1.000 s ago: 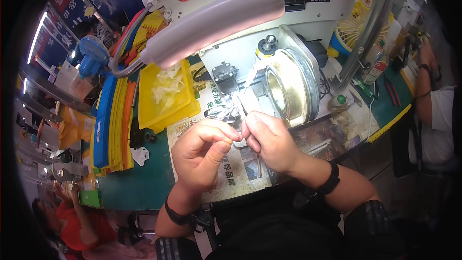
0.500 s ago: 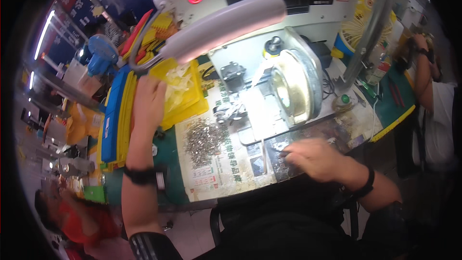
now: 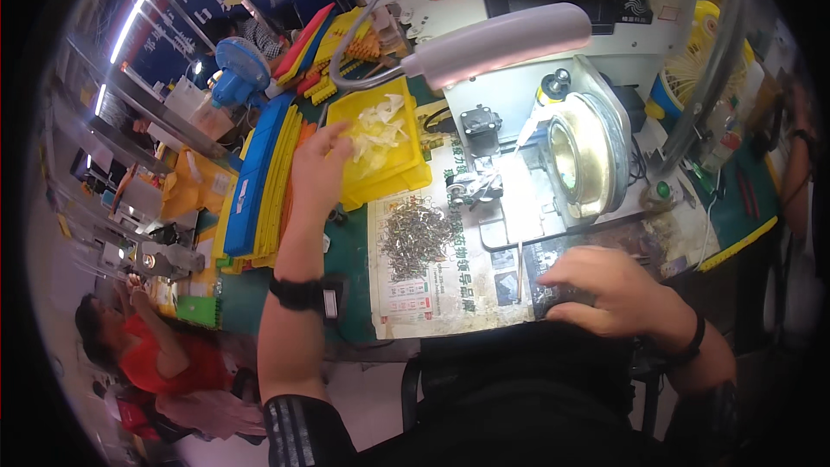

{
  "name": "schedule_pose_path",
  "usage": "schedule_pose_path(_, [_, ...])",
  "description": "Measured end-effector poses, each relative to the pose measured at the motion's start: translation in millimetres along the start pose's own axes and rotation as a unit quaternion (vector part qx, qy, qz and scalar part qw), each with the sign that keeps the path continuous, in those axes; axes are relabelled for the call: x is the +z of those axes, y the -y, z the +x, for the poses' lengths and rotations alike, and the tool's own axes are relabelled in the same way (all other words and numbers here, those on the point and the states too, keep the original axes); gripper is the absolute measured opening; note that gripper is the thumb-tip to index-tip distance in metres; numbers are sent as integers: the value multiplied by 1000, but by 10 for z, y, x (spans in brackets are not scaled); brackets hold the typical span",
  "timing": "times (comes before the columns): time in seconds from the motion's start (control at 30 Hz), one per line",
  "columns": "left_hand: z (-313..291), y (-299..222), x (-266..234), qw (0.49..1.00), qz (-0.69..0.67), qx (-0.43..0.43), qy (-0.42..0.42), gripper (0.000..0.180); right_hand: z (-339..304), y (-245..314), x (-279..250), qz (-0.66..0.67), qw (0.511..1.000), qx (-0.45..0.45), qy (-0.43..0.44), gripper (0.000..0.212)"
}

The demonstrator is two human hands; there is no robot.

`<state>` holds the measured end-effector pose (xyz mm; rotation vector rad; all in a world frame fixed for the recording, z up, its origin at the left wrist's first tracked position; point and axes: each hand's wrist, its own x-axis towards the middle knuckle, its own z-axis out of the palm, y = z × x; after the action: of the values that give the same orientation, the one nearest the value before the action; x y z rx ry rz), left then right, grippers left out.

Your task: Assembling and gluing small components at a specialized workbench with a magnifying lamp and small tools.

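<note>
Hands apart: left hand (image 3: 318,164) bent at left edge of yellow tray (image 3: 389,183), cannot tell whether gripping; right hand (image 3: 609,290) over near edge of bench (image 3: 354,249), thumb and fingers parted. White scraps (image 3: 377,131) in tray look light; fingertip pinch, singly, probably best. Scraps uncountable; one metal pile (image 3: 417,238) nearer, one wheel (image 3: 605,138) right, one lamp (image 3: 506,41) above, two fans: blue fan (image 3: 243,66) far left, yellow fan (image 3: 687,78) far right.

Head view, from the left fisheye camera worn on the head: it faces down and forward, near above the left hand (image 3: 320,160) and right hand (image 3: 609,294), across the counter (image 3: 350,246) toward a white machine (image 3: 616,39).
</note>
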<state>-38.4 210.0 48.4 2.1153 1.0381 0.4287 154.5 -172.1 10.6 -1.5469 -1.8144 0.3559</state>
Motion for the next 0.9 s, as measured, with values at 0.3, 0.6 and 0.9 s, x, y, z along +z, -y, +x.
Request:
schedule_pose_path(0.3, [-893, -258, 1163, 955, -49, 282, 79, 21, 857, -124, 778, 410, 842, 160, -312, 26])
schedule_pose_path(0.6, [-720, -152, 1286, 906, 71, 417, -37, 25, 1106, -159, 769, 416, 799, 153, -407, 18])
schedule_pose_path(0.9, [-941, -179, 834, 961, 24, 270, -58, 12, 916, 5, 725, 405, 808, 198, -379, 18])
